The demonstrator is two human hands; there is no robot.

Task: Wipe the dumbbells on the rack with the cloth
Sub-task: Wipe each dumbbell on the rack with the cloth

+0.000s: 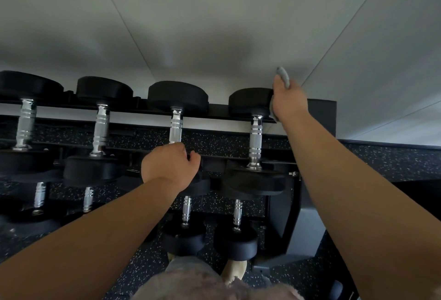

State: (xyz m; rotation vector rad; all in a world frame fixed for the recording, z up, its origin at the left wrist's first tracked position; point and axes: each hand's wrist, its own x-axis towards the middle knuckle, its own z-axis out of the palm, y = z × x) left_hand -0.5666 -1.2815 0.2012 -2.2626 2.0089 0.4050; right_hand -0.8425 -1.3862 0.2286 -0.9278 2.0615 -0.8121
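Note:
Several black dumbbells with knurled chrome handles lie across the black rack (322, 118), top row and lower row. My right hand (287, 99) grips a grey cloth (284, 76) and presses it against the right side of the far head of the rightmost top dumbbell (255, 137). My left hand (170, 163) is curled over the near head of the neighbouring top dumbbell (176, 125), hiding most of that head.
A pale wall rises right behind the rack. Speckled black rubber floor (381, 159) runs below and to the right. Two smaller dumbbells (235, 240) sit on the lower row near my feet. A dark grey block stands at the rack's right end.

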